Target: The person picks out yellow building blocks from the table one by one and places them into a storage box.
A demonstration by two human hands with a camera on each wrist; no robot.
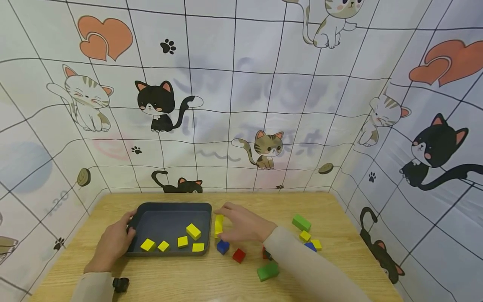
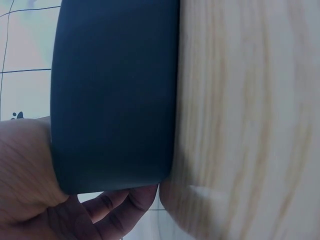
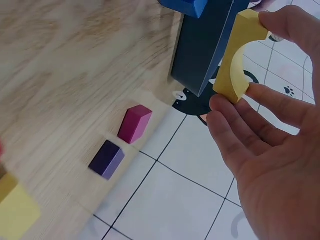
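We see the right hand [image 1: 245, 226] pinching a yellow arch [image 3: 239, 56] between thumb and fingertips, just outside the right wall of the dark tray [image 1: 170, 208]. The left hand [image 1: 113, 243] is curled round the tray's left edge, steadying it on the table [image 1: 196, 281]. Five yellow blocks [image 1: 193, 231] already lie inside the tray.

The grip on the arch looks light, at its two ends only, so we judge it could twist or slip out as it is lifted over the wall. A blue block [image 1: 223, 246] sits just below the right hand and a red block [image 1: 239, 255] near it; a low sweep of the hand could knock either one. If the arch clips the rim, the tray might shift, though the left hand should hold it. Dropped from too high, the arch could bounce among the blocks or out again.
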